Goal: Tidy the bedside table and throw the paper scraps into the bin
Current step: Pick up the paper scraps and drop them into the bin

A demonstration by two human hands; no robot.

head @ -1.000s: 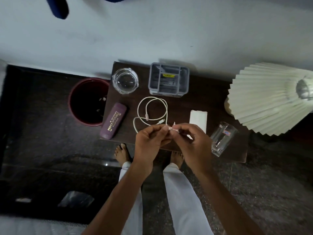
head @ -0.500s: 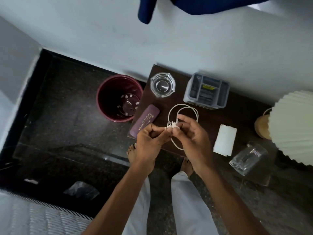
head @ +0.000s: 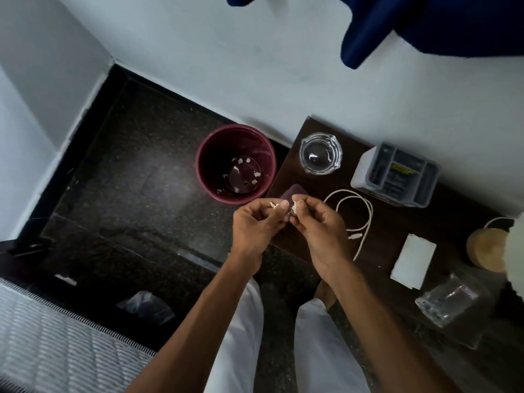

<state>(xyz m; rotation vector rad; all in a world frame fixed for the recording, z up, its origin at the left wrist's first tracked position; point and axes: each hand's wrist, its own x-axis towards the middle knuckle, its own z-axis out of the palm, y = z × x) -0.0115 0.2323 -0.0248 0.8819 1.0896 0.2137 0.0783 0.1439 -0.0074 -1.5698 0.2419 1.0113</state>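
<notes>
A view from above, looking down at a person's two bare forearms reaching forward from the bottom of the frame, over white trouser legs and a dark speckled floor. The left hand (head: 256, 222) and the right hand (head: 320, 225) meet in the middle of the view, knuckles up and fingers curled inward, thumbs and forefingers almost touching each other. Each hand pinches small white paper scraps (head: 295, 207) at its fingertips; the left holds a smaller bit just beside them. The hands hover above the near left corner of the dark wooden table (head: 391, 231), partly covering a purple case (head: 295, 191) lying there.

Just left of the table, on the floor against the white wall, stands a round maroon bin (head: 236, 163). Several small white scraps (head: 243, 174) lie scattered on its bottom.

On the table, near the wall, sits a clear glass ashtray (head: 321, 157). Right of it is a grey compartmented organiser (head: 395, 175). A white cable (head: 360, 219) lies looped in the middle of the table, just right of the right hand. Further right lies a folded white paper (head: 412, 260), and near it a clear drinking glass (head: 449, 303) on its side at the table's front edge. A round wooden lamp base (head: 486, 249) stands at the far right edge of the view.

A dark blue cloth (head: 425, 26) hangs at the top, and a striped mattress edge (head: 51, 344) fills the bottom left corner.
</notes>
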